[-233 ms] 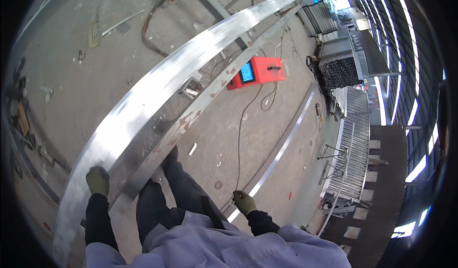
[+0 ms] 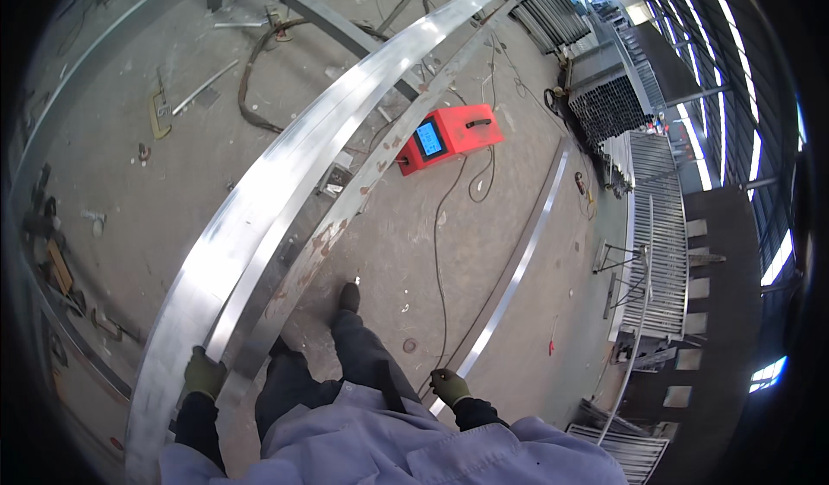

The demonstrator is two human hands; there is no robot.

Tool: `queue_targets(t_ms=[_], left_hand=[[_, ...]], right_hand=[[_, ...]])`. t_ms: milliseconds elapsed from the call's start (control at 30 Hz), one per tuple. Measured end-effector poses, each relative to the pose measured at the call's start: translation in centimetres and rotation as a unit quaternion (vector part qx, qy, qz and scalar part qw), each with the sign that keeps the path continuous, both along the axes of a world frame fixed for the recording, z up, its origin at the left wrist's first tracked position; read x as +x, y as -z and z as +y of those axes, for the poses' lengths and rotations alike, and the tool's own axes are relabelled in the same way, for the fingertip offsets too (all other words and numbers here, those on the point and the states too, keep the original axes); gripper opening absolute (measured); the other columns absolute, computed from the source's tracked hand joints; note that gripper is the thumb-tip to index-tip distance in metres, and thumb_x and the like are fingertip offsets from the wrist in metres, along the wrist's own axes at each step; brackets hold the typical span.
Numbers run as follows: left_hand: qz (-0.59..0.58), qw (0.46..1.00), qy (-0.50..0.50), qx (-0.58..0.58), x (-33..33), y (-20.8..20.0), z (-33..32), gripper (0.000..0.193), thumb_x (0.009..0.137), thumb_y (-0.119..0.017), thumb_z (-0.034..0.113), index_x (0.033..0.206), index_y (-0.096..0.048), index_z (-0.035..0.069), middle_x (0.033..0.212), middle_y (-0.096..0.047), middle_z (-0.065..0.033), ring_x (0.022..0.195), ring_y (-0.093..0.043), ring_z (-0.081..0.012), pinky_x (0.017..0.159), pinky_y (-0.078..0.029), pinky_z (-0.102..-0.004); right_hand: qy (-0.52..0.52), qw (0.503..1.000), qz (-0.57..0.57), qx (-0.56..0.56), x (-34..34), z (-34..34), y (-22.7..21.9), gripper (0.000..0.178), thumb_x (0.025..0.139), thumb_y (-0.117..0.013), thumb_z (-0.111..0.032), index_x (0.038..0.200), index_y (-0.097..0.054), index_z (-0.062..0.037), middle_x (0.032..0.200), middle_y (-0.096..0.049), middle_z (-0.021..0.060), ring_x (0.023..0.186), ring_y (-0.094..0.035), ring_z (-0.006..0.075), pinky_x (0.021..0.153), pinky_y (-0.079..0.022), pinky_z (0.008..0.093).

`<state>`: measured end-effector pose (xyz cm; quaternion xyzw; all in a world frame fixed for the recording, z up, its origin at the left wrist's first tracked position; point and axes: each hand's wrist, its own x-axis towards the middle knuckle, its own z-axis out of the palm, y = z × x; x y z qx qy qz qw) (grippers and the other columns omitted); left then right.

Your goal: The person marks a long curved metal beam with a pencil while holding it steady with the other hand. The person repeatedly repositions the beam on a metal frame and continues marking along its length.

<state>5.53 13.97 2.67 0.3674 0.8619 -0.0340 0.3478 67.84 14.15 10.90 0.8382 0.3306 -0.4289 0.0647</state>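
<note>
A long, shiny metal bar [image 2: 259, 174] lies lengthwise from the lower left toward the far top, bowed by the lens. A narrower bright strip [image 2: 252, 288] runs along its right side, with a dark gap between them near my end. My left hand [image 2: 204, 373], in a dark green glove, grips the bar's right edge at the near end. My right hand [image 2: 449, 386], gloved alike, is held low in front of me with curled fingers. Beside it passes a thin dark cable [image 2: 438, 265]; whether the fingers hold anything is unclear.
A paint-worn steel beam [image 2: 321, 245] supports the work just right of the bar. On the floor stands a red machine [image 2: 471, 131] with a blue screen. Another long metal bar [image 2: 509, 291] lies to the right, before stacked tubes [image 2: 609, 109] and a slatted rack [image 2: 661, 234].
The strip along the bar's right side now shows, with a gap beside it. My left hand has shifted right to that edge. My view has shifted, and one foot shows farther forward.
</note>
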Motion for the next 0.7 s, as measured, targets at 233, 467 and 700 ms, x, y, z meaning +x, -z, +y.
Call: queue_targets(t_ms=[233,467,700], left_hand=[[0.061,0.985,0.078,0.14,10.1,-5.0,0.3,0.045,0.079,-0.082,0.038,0.101,-0.074,0.0,0.091,-0.076,-0.0251,0.09,-0.075,-0.0459,0.082,-0.06,-0.0539],[0.029,0.993,0.022,0.108,23.0,-11.9,8.3,0.046,0.081,-0.083,0.044,0.092,-0.073,0.0,0.082,-0.074,-0.0238,0.081,-0.074,-0.0452,0.072,-0.057,-0.0537],[-0.027,0.997,0.033,0.07,32.1,-12.5,18.3,0.058,0.085,-0.076,0.058,0.104,-0.076,0.003,0.093,-0.077,-0.0225,0.092,-0.075,-0.0412,0.081,-0.058,-0.0516]], right_hand=[[-0.014,0.995,0.041,-0.092,10.6,-2.3,6.2,0.047,0.106,-0.061,-0.04,0.13,-0.068,0.0002,0.1,-0.08,0.0138,0.077,-0.077,0.0238,0.071,-0.061,0.0367],[0.036,0.993,0.049,-0.105,25.2,8.6,8.3,0.04,0.102,-0.063,-0.038,0.124,-0.07,-0.0045,0.098,-0.081,0.0092,0.075,-0.077,0.0231,0.06,-0.059,0.0382],[0.073,0.989,0.055,0.116,33.9,35.7,6.7,0.035,0.101,-0.068,-0.036,0.121,-0.069,-0.0064,0.091,-0.077,0.0085,0.067,-0.071,0.0201,0.053,-0.053,0.0355]])
